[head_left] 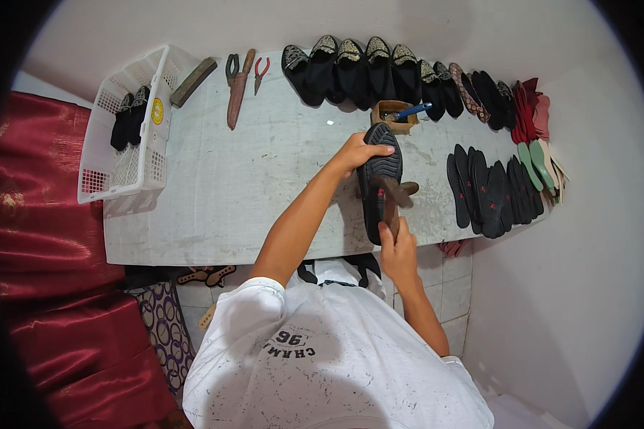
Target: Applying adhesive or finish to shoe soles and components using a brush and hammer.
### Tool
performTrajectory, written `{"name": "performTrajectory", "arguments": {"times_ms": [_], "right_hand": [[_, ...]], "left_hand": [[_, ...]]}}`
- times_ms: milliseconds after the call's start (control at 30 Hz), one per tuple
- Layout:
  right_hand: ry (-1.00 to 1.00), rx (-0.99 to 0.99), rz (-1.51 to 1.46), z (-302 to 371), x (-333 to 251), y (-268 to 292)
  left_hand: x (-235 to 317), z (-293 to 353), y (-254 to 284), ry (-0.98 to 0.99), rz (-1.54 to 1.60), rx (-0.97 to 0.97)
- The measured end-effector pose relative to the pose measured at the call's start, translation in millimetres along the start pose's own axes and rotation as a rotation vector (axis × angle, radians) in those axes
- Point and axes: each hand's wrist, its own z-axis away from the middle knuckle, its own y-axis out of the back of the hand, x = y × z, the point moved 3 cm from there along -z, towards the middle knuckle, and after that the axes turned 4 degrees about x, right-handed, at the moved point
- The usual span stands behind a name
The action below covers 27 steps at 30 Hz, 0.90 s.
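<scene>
Above the middle of the table, my left hand (pixel 358 154) grips a black shoe (pixel 373 219) near its far end, thumb across the sole. The shoe's ridged sole faces up, with a small red mark near the middle. My right hand (pixel 399 252) is closed round the brown handle of what looks like a hammer (pixel 391 209). Its head, smeared by motion, is over the near half of the sole; I cannot tell whether it touches. A rounded brown end (pixel 409 188) sticks out to the right behind the shoe; what it belongs to is hidden.
On the pale table (pixel 215 207), a row of black patterned shoes (pixel 350 68) lines the back. An open box (pixel 395 118) holds a blue-handled brush. Black soles (pixel 490 196) lie at right. A white basket (pixel 150 154), a sheathed knife (pixel 238 96) and red pliers (pixel 260 75) are at left.
</scene>
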Motion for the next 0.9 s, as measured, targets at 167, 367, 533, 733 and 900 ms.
{"name": "performTrajectory", "arguments": {"times_ms": [167,367,533,733,900], "right_hand": [[-0.099,0.044,-0.211,1.4,-8.6,16.9],[0.509,0.291,-0.023,7.7,-7.4,12.5],[-0.051,-0.009,0.02,3.9,-0.8,6.1],[-0.096,0.012,-0.204,14.1,-8.3,22.2],[0.281,0.081,0.026,25.2,15.0,4.0]], "left_hand": [[-3.2,-1.3,2.7,-0.01,-0.006,0.003],[0.5,-1.1,-0.9,0.023,-0.007,0.001],[1.5,-1.6,-0.7,0.025,0.003,0.008],[-1.6,-3.3,3.1,0.017,-0.005,0.025],[0.3,-4.0,-0.9,0.033,-0.012,0.004]]}}
